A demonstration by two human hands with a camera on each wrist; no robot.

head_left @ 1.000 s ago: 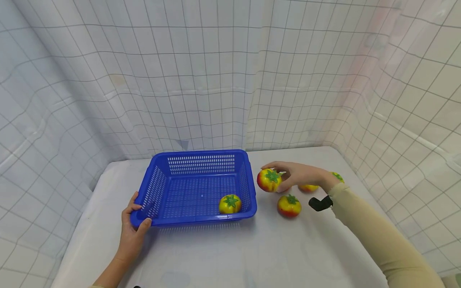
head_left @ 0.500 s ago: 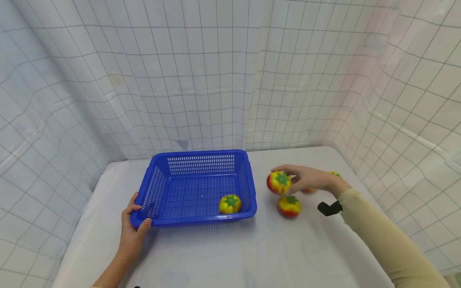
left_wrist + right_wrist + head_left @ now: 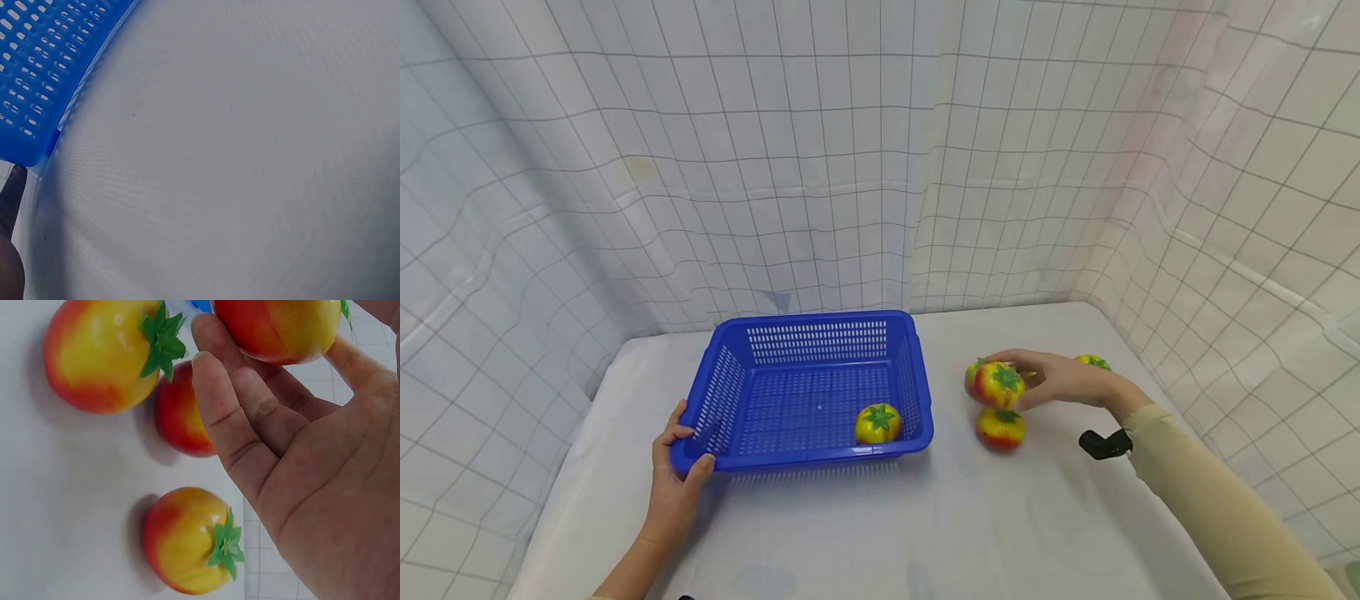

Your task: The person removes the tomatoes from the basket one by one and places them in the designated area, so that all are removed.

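Observation:
My left hand (image 3: 674, 487) grips the near left corner of a blue plastic basket (image 3: 805, 459), thumb over the rim. Inside the basket, at its near right corner, lies one red-and-yellow toy tomato (image 3: 877, 423) with a green star-shaped leaf. To the right of the basket, my right hand (image 3: 1060, 379) holds another toy tomato (image 3: 1000, 384) between thumb and fingers. In the right wrist view that held tomato (image 3: 278, 328) shows at the top, cupped by the fingers. A tomato (image 3: 1002, 431) lies on the table just below it, and one (image 3: 972, 375) is partly hidden behind it.
A further toy tomato (image 3: 1093, 361) sits beyond my right wrist. In the right wrist view, several tomatoes rest on the white tabletop (image 3: 69, 506). Grid-patterned white curtains (image 3: 842, 167) enclose the table's back and sides.
My right hand has moved right and slightly nearer with the toy tomato, away from the basket, and is now over the loose tomatoes. My left hand and the basket stay in place.

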